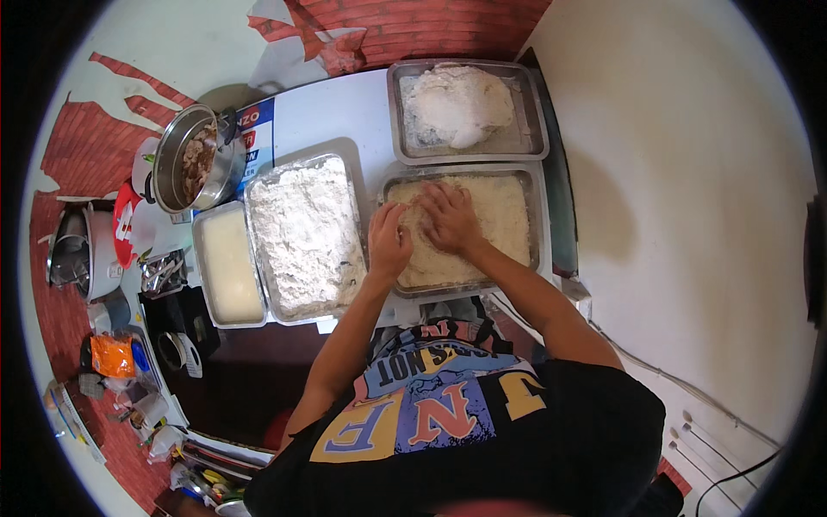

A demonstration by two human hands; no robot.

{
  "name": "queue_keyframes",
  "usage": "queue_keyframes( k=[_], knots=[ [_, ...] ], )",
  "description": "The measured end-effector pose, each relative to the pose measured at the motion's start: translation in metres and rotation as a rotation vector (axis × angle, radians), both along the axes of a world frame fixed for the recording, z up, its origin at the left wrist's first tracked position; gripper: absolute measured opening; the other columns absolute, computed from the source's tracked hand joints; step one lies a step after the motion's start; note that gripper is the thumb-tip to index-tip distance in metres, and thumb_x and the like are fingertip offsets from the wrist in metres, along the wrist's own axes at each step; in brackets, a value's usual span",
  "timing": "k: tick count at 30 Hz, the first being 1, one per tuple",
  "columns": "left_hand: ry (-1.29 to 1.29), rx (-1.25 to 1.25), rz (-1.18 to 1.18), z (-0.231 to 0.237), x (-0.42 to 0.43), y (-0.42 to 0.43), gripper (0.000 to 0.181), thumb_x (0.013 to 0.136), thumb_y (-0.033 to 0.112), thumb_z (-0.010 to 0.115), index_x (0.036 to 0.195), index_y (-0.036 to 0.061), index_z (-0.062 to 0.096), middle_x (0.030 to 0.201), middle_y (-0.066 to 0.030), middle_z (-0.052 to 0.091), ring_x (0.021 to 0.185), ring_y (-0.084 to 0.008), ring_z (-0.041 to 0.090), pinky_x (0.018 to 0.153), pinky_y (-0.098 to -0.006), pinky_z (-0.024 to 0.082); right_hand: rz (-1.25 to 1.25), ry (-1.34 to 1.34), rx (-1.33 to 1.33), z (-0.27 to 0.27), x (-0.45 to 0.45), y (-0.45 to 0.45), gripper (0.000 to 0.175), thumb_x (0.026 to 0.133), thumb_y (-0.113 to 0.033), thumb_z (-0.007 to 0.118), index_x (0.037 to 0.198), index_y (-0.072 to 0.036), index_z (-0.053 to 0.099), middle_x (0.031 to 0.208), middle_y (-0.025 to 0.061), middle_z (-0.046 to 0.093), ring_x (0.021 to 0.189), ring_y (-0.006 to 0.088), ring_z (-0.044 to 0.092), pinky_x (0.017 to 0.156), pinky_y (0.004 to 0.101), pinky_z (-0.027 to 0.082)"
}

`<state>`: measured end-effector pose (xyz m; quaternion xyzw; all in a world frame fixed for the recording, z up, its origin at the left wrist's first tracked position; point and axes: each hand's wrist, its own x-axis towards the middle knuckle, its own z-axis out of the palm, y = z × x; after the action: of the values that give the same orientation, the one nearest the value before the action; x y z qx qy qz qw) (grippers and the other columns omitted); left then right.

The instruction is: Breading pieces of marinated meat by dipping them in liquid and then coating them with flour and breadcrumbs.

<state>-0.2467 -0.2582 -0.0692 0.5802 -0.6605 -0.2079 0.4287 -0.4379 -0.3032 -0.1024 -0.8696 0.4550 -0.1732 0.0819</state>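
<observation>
Both my hands are at a metal tray of pale yellowish crumbs [507, 223] directly before me. My right hand [451, 220] lies palm down on the crumbs, its fingers somewhat spread; whatever is under the palm is hidden. At the tray's left rim is my left hand [389, 244], fingers bent and close together over the edge of the crumbs. Its palm side is out of sight. Left of it stands a metal tray of lumpy white flour [307, 236]. A narrower tray of cream-coloured liquid [229, 265] sits beside that one.
Behind the crumbs, another metal tray [531, 145] bears a heap of flour-coated food [462, 103]. A tilted steel pot [223, 178] with brownish meat pieces [199, 161] stands at the left. Beyond it are a red basin [121, 223] and a rice cooker [103, 252]. A wall [678, 194] bounds the right side.
</observation>
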Motion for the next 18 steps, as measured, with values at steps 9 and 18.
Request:
queue_keyframes(
  k=[9, 18],
  knots=[
    [0.074, 0.042, 0.016, -0.003, 0.017, 0.019, 0.043, 0.080, -0.006, 0.058, 0.122, -0.0003, 0.065, 0.125, -0.0215, 0.062, 0.117, -0.0416, 0.058, 0.101, -0.0476, 0.047, 0.111, -0.238, -0.026, 0.013, 0.021, -0.032, 0.030, 0.093, -0.029, 0.064, 0.119, -0.014, 0.063, 0.127, 0.0083, 0.060, 0.120, 0.0309, 0.055, 0.099, 0.0505, 0.040],
    [-0.011, 0.064, 0.099, -0.001, 0.039, 0.042, 0.041, 0.083, -0.007, 0.058, 0.123, 0.0015, 0.066, 0.125, -0.0219, 0.063, 0.121, -0.0400, 0.059, 0.105, -0.0453, 0.047, 0.169, -0.102, -0.065, -0.004, 0.045, -0.015, 0.025, 0.095, -0.032, 0.062, 0.112, -0.013, 0.062, 0.111, 0.0089, 0.061, 0.108, 0.0290, 0.056, 0.092, 0.0473, 0.042]
  ],
)
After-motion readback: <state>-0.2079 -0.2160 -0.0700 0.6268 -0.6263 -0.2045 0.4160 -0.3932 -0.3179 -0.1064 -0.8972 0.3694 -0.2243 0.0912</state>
